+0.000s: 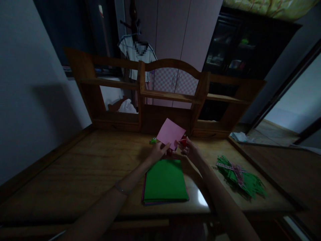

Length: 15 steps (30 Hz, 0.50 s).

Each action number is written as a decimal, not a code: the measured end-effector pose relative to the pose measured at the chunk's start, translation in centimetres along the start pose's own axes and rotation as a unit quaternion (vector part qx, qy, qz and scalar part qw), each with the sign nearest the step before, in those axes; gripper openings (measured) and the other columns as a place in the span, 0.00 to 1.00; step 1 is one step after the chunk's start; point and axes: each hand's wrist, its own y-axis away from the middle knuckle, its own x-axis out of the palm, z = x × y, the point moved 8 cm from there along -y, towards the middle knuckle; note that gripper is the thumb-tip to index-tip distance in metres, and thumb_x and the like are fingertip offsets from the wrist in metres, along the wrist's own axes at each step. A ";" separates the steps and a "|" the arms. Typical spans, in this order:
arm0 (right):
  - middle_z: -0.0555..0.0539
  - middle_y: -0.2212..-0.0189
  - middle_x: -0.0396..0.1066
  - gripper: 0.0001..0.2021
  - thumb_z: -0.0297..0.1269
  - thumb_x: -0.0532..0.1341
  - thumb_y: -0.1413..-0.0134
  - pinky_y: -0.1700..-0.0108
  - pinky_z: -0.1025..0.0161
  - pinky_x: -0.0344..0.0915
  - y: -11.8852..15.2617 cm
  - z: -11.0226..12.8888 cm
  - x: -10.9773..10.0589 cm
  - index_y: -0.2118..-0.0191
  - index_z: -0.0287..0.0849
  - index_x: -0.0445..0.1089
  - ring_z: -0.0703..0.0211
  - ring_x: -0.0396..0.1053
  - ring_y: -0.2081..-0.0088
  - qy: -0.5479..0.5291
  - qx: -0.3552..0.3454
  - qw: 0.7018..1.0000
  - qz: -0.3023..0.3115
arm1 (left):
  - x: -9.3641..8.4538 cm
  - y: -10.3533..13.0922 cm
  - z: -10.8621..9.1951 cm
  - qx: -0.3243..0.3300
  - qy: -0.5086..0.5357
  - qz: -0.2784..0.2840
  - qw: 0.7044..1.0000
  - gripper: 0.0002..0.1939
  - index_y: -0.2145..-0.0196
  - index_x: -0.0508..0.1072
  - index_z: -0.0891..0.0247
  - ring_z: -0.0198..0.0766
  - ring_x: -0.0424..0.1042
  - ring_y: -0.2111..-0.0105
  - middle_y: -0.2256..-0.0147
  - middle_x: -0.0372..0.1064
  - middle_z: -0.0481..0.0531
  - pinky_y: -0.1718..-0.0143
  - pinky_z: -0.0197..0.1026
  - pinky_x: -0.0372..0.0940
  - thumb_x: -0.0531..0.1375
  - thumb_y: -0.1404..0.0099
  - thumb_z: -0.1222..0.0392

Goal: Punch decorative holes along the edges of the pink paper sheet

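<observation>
A pink sheet of paper (170,132) is raised above the table at the middle of the head view. My left hand (158,151) pinches its lower edge, thumb on the near face. On the right, my right hand (189,149) is closed around a small red object (184,142) close to the sheet's right corner; its kind is too dark to make out. Just below both hands lies a neat stack of folded or flat green sheets (165,180), with pink and purple edges showing underneath. Beside the pink paper sits a small green item with an eye-like spot (153,140).
At the right of the wooden table (100,164) lies a bundle of green cut strips (240,175), crossed by pink patterned strips. A wooden shelf unit (170,95) stands along the far edge. White clothing (132,50) hangs behind it.
</observation>
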 end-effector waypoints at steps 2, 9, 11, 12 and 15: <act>0.44 0.60 0.76 0.15 0.51 0.65 0.51 0.71 0.67 0.69 -0.1 -0.1 0.1 0.68 0.43 0.73 0.51 0.73 0.55 -0.016 -0.002 1.000 0.009 | 0.8 0.1 0.1 -0.003 0.001 0.035 0.999 0.23 0.78 0.72 0.67 0.35 0.68 0.78 0.79 0.70 0.52 0.74 0.35 0.60 0.55 0.37 0.45; 0.41 0.58 0.75 0.15 0.49 0.65 0.51 0.70 0.67 0.72 -0.6 -0.6 0.0 0.67 0.40 0.74 0.49 0.74 0.55 -0.034 0.005 0.999 0.020 | 1.0 0.0 1.6 -0.034 -0.030 0.050 0.998 0.26 0.82 0.70 0.66 0.33 0.65 0.82 0.84 0.67 0.51 0.78 0.34 0.56 0.53 0.36 0.44; 0.41 0.58 0.75 0.15 0.49 0.65 0.50 0.70 0.67 0.72 -0.7 -0.7 -0.2 0.67 0.40 0.74 0.49 0.74 0.55 -0.036 0.004 0.999 0.015 | 0.8 -0.1 1.6 -0.025 -0.032 0.042 0.998 0.26 0.82 0.69 0.66 0.32 0.65 0.82 0.84 0.66 0.50 0.77 0.34 0.56 0.53 0.36 0.44; 0.41 0.59 0.75 0.15 0.49 0.65 0.51 0.70 0.66 0.73 -0.7 -0.7 -0.2 0.67 0.40 0.74 0.49 0.74 0.55 -0.037 0.002 0.999 0.013 | 0.8 -0.1 1.5 -0.021 -0.034 0.039 0.998 0.26 0.82 0.69 0.66 0.32 0.65 0.82 0.84 0.67 0.50 0.77 0.34 0.56 0.53 0.36 0.44; 0.42 0.59 0.76 0.14 0.49 0.65 0.50 0.70 0.66 0.73 -0.5 -0.5 -0.1 0.66 0.41 0.74 0.49 0.73 0.54 -0.033 -0.008 0.999 0.019 | 0.7 -0.2 1.5 -0.013 -0.042 0.034 0.998 0.26 0.82 0.69 0.66 0.32 0.65 0.82 0.83 0.67 0.51 0.76 0.34 0.57 0.53 0.36 0.44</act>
